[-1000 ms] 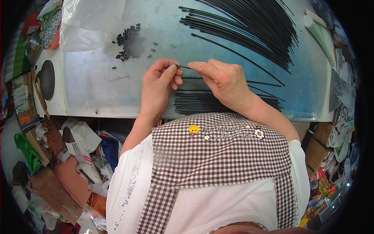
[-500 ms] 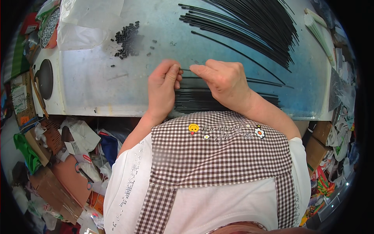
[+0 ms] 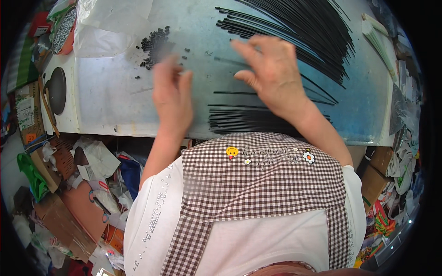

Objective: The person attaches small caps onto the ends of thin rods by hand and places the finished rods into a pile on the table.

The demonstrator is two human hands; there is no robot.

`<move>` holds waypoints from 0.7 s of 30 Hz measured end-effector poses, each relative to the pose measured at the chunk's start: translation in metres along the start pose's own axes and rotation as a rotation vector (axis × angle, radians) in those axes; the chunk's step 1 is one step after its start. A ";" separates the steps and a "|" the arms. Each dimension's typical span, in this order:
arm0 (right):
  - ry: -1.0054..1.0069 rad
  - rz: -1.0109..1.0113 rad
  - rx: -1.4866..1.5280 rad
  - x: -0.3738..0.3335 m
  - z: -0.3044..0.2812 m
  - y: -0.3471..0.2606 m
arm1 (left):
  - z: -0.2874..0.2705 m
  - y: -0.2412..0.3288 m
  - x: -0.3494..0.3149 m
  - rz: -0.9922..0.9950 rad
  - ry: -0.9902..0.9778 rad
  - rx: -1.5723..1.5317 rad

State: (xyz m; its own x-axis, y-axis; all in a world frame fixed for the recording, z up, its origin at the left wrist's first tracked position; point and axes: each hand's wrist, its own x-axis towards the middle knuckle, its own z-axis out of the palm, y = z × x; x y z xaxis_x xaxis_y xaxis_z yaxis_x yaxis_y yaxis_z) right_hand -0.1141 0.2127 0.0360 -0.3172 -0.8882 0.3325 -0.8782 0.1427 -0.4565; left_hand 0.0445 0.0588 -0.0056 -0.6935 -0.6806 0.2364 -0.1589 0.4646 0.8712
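My left hand [image 3: 172, 96] is smeared by motion just below a pile of short black tube-like caps [image 3: 148, 46]. Its thumb stands apart from the fingers, and nothing shows between them. To the right, my right hand [image 3: 279, 76] hovers with thumb and forefinger spread, empty. A blurred thin black rod [image 3: 228, 60] with a thicker tip runs beneath that hand. Above it lie many capped black rods [image 3: 313, 39] in a fanned bundle. Nearer me, a lone rod [image 3: 232, 93] lies above a row of uncapped rods [image 3: 244, 120] along the table edge, partly covered by my right forearm.
A clear plastic bag [image 3: 108, 34] lies at the table's far left, beside an orange bowl of small grey pieces [image 3: 64, 32]. A dark round disc [image 3: 58, 91] sits by the left edge. Pale strips [image 3: 378, 46] lie far right. Cardboard and bags crowd the lower left.
My hands have parted from the thin rod they held together. The left moved up and left toward the caps; the right moved up toward the capped rods and opened.
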 end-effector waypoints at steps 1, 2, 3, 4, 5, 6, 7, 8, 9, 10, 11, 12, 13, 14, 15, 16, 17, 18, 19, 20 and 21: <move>0.050 -0.006 -0.124 0.006 -0.004 0.002 | -0.006 -0.007 0.006 0.002 0.002 0.142; 0.101 -0.009 -0.249 0.008 -0.007 0.002 | -0.012 -0.011 0.011 0.004 0.004 0.283; 0.103 -0.009 -0.246 0.004 -0.003 0.000 | -0.014 -0.014 0.015 0.007 0.005 0.425; -0.043 0.007 -0.176 -0.003 0.003 -0.004 | -0.016 -0.016 0.018 0.008 0.004 0.428; -0.189 0.021 -0.110 -0.012 0.009 -0.006 | -0.014 -0.018 0.020 0.037 -0.021 0.480; -0.335 0.035 -0.043 -0.017 0.013 -0.006 | -0.012 -0.020 0.022 0.066 -0.045 0.532; -0.334 0.036 -0.043 -0.020 0.018 -0.005 | -0.012 -0.021 0.022 0.095 -0.073 0.586; -0.313 0.001 -0.056 -0.021 0.022 -0.002 | -0.012 -0.022 0.021 0.097 -0.074 0.587; -0.293 -0.034 -0.069 -0.022 0.025 0.001 | -0.011 -0.024 0.019 0.121 -0.051 0.554; -0.274 -0.070 -0.084 -0.022 0.027 0.003 | -0.009 -0.026 0.017 0.143 -0.026 0.521; -0.274 -0.070 -0.084 -0.022 0.026 0.002 | -0.008 -0.025 0.016 0.165 -0.002 0.486; -0.229 -0.025 0.011 -0.022 0.025 0.000 | -0.007 -0.023 0.015 0.166 -0.003 0.486; -0.183 0.019 0.106 -0.021 0.023 -0.002 | -0.006 -0.020 0.010 -0.024 -0.042 0.206; -0.137 0.065 0.201 -0.019 0.022 -0.004 | -0.005 -0.013 0.006 -0.212 -0.080 -0.075; -0.136 0.067 0.200 -0.018 0.020 -0.004 | -0.004 -0.007 0.003 -0.399 -0.118 -0.357; -0.105 0.046 0.184 -0.016 0.019 -0.005 | -0.001 -0.004 0.000 -0.398 -0.121 -0.358; -0.075 0.025 0.167 -0.015 0.018 -0.005 | 0.002 0.000 -0.003 -0.443 -0.136 -0.486; -0.046 0.004 0.151 -0.014 0.017 -0.005 | 0.004 0.003 -0.005 -0.488 -0.152 -0.615; -0.045 0.006 0.149 -0.014 0.018 -0.005 | 0.006 0.004 -0.006 -0.533 -0.167 -0.744; -0.021 0.022 0.156 -0.013 0.019 -0.006 | 0.006 0.004 -0.006 -0.534 -0.168 -0.744; 0.003 0.037 0.163 -0.013 0.020 -0.006 | 0.006 0.005 -0.006 -0.551 -0.174 -0.801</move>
State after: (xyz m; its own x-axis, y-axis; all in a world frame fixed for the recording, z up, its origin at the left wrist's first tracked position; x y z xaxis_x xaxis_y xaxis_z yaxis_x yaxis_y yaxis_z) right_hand -0.0974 0.2147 0.0182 -0.3491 -0.8825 0.3151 -0.7961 0.1019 -0.5965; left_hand 0.0441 0.0685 -0.0054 -0.7692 -0.5638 -0.3006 -0.0125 -0.4571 0.8893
